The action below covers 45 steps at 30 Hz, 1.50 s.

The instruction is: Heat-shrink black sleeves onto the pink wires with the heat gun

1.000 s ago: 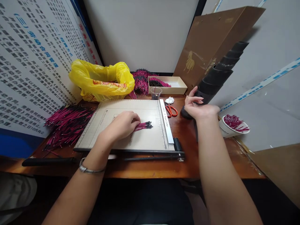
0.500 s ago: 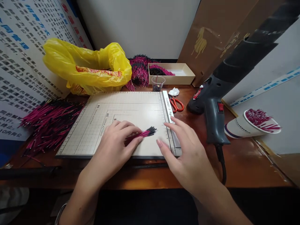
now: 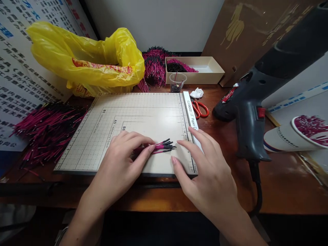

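My left hand (image 3: 125, 153) is closed on a small bundle of pink wires with black ends (image 3: 162, 147), pinched between thumb and fingers. The black ends fan out to the right, and the rest of the bundle is hidden under the palm. Just right of those ends, my right hand (image 3: 207, 164) has thumb and fingers apart with nothing between them. Both hands are over a paper cutter board (image 3: 143, 106) printed with a grid and size marks.
A pile of pink wires (image 3: 48, 130) lies left, beside a yellow plastic bag (image 3: 87, 61). Behind are more wires (image 3: 155, 70), an open box (image 3: 202, 78) and a clear cup (image 3: 177, 83). On the right are red-handled scissors (image 3: 202, 109), a heat gun (image 3: 248, 126) and a paper cup (image 3: 280, 138).
The bundle's black ends have spread apart and point more directly right. My left hand still grips it; my right hand stays open beside it. The whole view has shifted slightly.
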Tool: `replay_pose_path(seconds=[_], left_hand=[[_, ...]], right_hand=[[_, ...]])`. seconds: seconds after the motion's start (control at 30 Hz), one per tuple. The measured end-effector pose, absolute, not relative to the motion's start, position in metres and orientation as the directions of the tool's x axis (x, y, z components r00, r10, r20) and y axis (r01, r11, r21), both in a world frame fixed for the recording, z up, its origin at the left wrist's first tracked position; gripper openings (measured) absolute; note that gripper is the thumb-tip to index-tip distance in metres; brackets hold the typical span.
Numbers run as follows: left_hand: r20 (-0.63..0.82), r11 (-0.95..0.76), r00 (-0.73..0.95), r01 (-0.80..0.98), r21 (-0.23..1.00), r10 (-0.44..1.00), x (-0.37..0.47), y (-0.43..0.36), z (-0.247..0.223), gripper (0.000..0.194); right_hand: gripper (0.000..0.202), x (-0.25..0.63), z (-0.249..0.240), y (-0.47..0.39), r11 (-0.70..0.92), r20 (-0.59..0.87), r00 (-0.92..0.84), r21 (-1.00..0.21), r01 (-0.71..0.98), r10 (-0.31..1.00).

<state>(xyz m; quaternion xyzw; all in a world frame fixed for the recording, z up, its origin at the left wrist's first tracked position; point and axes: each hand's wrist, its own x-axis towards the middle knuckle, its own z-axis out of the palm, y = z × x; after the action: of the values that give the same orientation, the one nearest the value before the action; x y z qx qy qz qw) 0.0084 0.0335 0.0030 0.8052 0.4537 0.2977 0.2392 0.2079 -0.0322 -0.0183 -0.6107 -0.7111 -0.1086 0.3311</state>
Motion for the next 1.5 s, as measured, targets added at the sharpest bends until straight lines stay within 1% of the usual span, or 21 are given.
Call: replay_pose_path(seconds=[0.33,0.47,0.63,0.83,0.97,1.17,1.37,1.5], left_hand=[[0.274,-0.456,0.37,0.625,0.633,0.888,0.0109,0.0336,0.0029,0.017],[0.268,-0.444,0.358,0.633,0.635,0.894,0.0125,0.0337,0.0029,0.017],[0.261,-0.4,0.303,0.671,0.624,0.916,0.0141,0.0343,0.0032,0.019],[0.275,-0.418,0.315,0.692,0.588,0.908,0.0156,0.0354,0.0056,0.022],[0.261,-0.426,0.338,0.675,0.603,0.904,0.0177,0.0367,0.0062,0.017],[0.22,-0.447,0.412,0.611,0.654,0.884,0.0151,0.0372,0.008,0.014],[0.208,-0.411,0.379,0.6,0.687,0.902,0.0155,0.039,0.0091,0.017],[0.235,-0.409,0.344,0.63,0.66,0.909,0.0173,0.0399,0.0076,0.017]], right_hand=[[0.022,0.2078,-0.0169,-0.0329,0.234,0.584,-0.036,-0.266,0.935,0.811],[0.025,0.2074,-0.0157,-0.0333,0.229,0.557,-0.045,-0.265,0.937,0.829],[0.03,0.2074,-0.0136,-0.0346,0.222,0.517,-0.062,-0.252,0.942,0.853],[0.036,0.207,-0.0151,-0.0346,0.209,0.499,-0.078,-0.214,0.954,0.863],[0.039,0.2067,-0.0163,-0.0342,0.21,0.509,-0.079,-0.207,0.956,0.857],[0.037,0.2065,-0.0157,-0.0337,0.215,0.518,-0.071,-0.223,0.951,0.852],[0.036,0.2061,-0.016,-0.034,0.213,0.521,-0.072,-0.216,0.953,0.851],[0.036,0.2062,-0.0155,-0.0336,0.219,0.515,-0.085,-0.206,0.954,0.853]])
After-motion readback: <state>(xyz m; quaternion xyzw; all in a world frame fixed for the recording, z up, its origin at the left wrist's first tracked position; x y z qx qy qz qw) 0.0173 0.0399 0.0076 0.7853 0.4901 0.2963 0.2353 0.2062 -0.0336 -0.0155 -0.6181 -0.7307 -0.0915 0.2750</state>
